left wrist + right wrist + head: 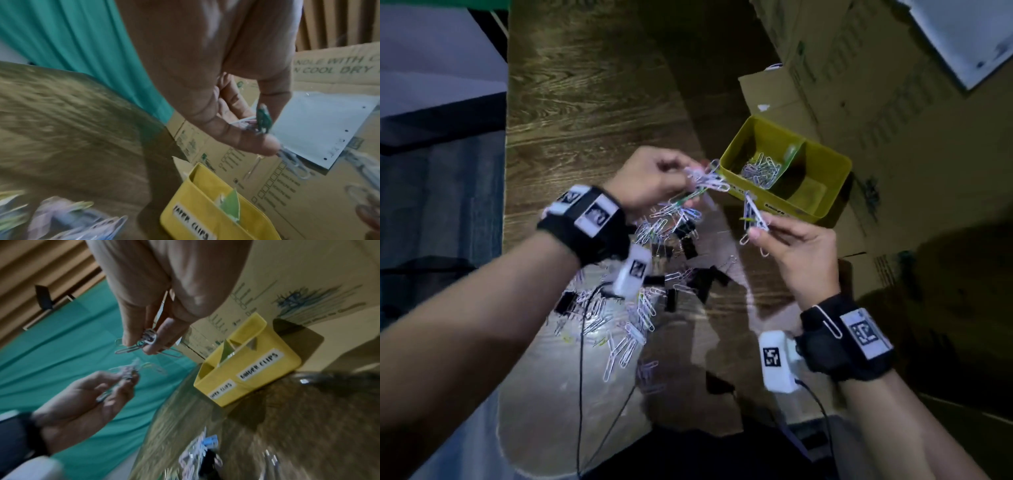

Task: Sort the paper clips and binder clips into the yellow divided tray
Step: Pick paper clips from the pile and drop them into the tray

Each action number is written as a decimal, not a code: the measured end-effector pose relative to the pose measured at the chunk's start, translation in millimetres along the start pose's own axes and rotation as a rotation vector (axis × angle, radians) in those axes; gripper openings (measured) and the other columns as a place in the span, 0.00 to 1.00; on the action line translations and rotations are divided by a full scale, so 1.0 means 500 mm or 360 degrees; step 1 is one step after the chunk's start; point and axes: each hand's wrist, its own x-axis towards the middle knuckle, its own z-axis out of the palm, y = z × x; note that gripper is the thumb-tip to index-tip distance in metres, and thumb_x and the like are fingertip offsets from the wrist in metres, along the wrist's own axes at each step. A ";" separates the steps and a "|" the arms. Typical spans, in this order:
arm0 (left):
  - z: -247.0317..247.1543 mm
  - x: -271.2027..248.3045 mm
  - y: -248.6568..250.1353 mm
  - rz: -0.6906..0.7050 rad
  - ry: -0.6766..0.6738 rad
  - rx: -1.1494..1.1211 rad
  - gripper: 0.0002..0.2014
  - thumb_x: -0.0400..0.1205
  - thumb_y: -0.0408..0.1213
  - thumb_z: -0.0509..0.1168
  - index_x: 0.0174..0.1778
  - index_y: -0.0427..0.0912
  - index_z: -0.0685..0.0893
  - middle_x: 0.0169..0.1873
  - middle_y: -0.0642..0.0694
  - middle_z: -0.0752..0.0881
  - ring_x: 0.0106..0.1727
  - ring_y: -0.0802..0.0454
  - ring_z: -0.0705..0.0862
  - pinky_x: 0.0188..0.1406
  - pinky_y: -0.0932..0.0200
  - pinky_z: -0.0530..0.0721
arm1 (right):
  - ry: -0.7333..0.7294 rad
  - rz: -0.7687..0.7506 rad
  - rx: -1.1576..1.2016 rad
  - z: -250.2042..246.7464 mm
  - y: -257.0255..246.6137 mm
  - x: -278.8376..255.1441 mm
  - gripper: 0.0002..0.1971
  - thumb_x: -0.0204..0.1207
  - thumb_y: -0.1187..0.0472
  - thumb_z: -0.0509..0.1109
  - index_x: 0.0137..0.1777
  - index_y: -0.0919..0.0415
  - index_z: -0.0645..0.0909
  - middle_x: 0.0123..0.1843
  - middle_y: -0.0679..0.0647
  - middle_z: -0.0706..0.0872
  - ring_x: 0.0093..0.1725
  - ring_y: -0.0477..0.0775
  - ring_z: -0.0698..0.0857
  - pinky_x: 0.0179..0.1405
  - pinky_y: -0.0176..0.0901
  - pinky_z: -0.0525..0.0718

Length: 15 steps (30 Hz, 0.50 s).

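Observation:
My left hand (654, 178) pinches a bunch of paper clips (705, 178) just left of the yellow divided tray (822, 209). My right hand (794, 246) pinches a smaller bunch of paper clips (753, 216) in front of the tray's near wall. The tray's left compartment holds a heap of paper clips (762, 169); the right compartment looks bare. Labels on the tray (246, 369) read "paper clips" and "binder clips". A pile of loose paper clips (633, 329) and black binder clips (688, 246) lies on the table beneath both hands. The bunches also show in the wrist views (261, 120), (148, 339).
The wooden table (585, 102) stretches away to the far left. Cardboard boxes (893, 102) stand right behind and beside the tray. A green cloth (61, 337) hangs beyond the table's edge. Cables (582, 394) trail from the wrist cameras over the near edge.

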 end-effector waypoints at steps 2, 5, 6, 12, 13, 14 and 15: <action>0.042 0.087 0.024 0.0031 -0.0002 0.0118 0.08 0.75 0.18 0.65 0.39 0.35 0.84 0.28 0.41 0.86 0.25 0.53 0.84 0.28 0.61 0.85 | 0.0055 -0.0036 0.0023 -0.016 -0.018 0.038 0.13 0.64 0.71 0.79 0.45 0.54 0.88 0.39 0.38 0.91 0.44 0.42 0.89 0.50 0.35 0.86; 0.096 0.201 0.025 0.0074 0.0007 0.0623 0.04 0.74 0.28 0.69 0.43 0.36 0.87 0.32 0.45 0.86 0.31 0.53 0.84 0.38 0.55 0.86 | 0.0076 0.0032 0.0121 -0.026 -0.037 0.095 0.13 0.66 0.74 0.77 0.45 0.56 0.88 0.38 0.41 0.91 0.43 0.45 0.89 0.53 0.39 0.87; 0.111 0.229 0.022 0.0091 0.0002 0.0872 0.05 0.74 0.33 0.70 0.44 0.39 0.87 0.35 0.46 0.87 0.37 0.52 0.85 0.43 0.56 0.85 | 0.0087 0.0057 0.0144 -0.027 -0.040 0.118 0.13 0.67 0.75 0.76 0.44 0.56 0.87 0.37 0.41 0.91 0.42 0.43 0.88 0.53 0.38 0.86; 0.164 0.291 -0.020 -0.0106 -0.0236 0.1639 0.12 0.76 0.37 0.67 0.53 0.35 0.82 0.52 0.34 0.84 0.55 0.39 0.82 0.44 0.59 0.76 | 0.0127 -0.0090 -0.0324 -0.030 -0.054 0.256 0.17 0.67 0.67 0.79 0.57 0.66 0.86 0.46 0.49 0.87 0.39 0.32 0.86 0.44 0.26 0.83; 0.164 0.291 -0.026 -0.0123 -0.0251 0.1659 0.12 0.76 0.35 0.66 0.52 0.34 0.81 0.51 0.33 0.84 0.55 0.38 0.82 0.43 0.59 0.76 | 0.0128 -0.0053 -0.0415 -0.027 -0.048 0.282 0.18 0.67 0.65 0.80 0.58 0.65 0.86 0.46 0.49 0.88 0.40 0.34 0.86 0.45 0.27 0.84; 0.161 0.288 -0.031 -0.0101 -0.0256 0.1658 0.11 0.76 0.34 0.65 0.52 0.33 0.82 0.50 0.33 0.85 0.55 0.38 0.82 0.43 0.60 0.75 | 0.0122 -0.0015 -0.0510 -0.022 -0.037 0.310 0.18 0.67 0.64 0.80 0.57 0.64 0.86 0.47 0.50 0.89 0.42 0.39 0.87 0.49 0.30 0.85; 0.158 0.282 -0.036 -0.0049 -0.0256 0.1628 0.11 0.77 0.32 0.64 0.53 0.34 0.83 0.50 0.34 0.85 0.55 0.38 0.82 0.44 0.61 0.74 | 0.0103 0.0006 -0.0611 -0.016 -0.028 0.333 0.18 0.67 0.63 0.80 0.57 0.63 0.86 0.49 0.53 0.90 0.44 0.44 0.88 0.51 0.33 0.85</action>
